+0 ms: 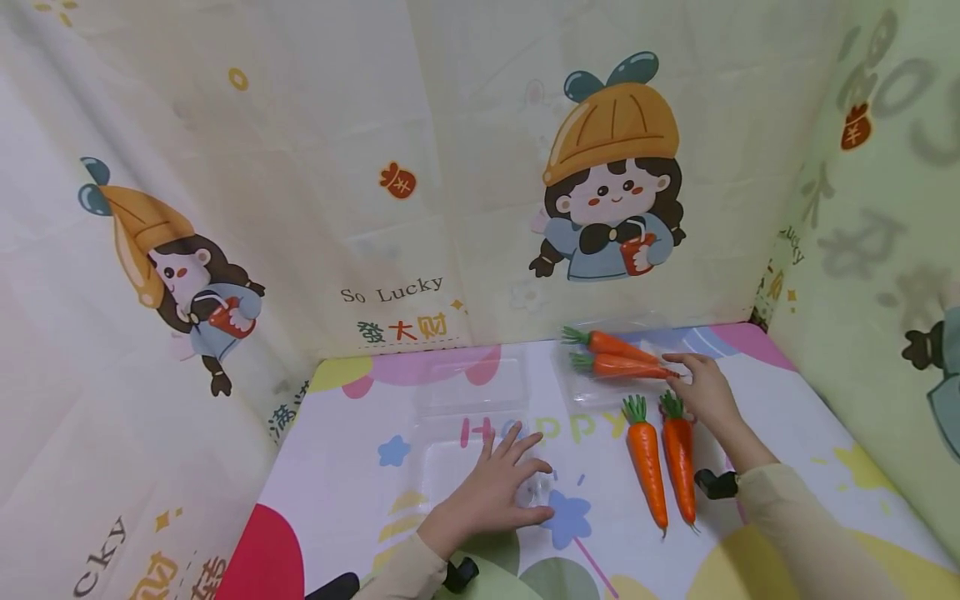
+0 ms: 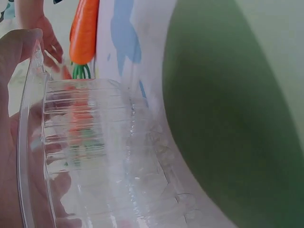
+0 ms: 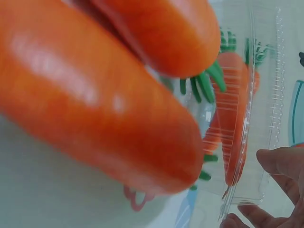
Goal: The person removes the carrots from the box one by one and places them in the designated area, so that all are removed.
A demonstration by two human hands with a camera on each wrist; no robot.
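My left hand (image 1: 491, 487) lies with spread fingers at the right side of a clear plastic box (image 1: 442, 471), whose lid (image 1: 472, 379) is folded back behind it. In the left wrist view, the thumb is at the rim of the clear box (image 2: 95, 156) and other fingers show through its wall. At the back right, my right hand (image 1: 705, 396) reaches to the right edge of a second clear box (image 1: 588, 396), its fingers loosely bent by the carrot tips. Two orange carrots (image 1: 618, 367) lie in that box, green tops to the left.
Two more carrots, one on the left (image 1: 647, 462) and one on the right (image 1: 679, 458), lie side by side on the patterned table in front of the second box. Printed cloth (image 1: 480, 208) hangs behind the table and along both sides.
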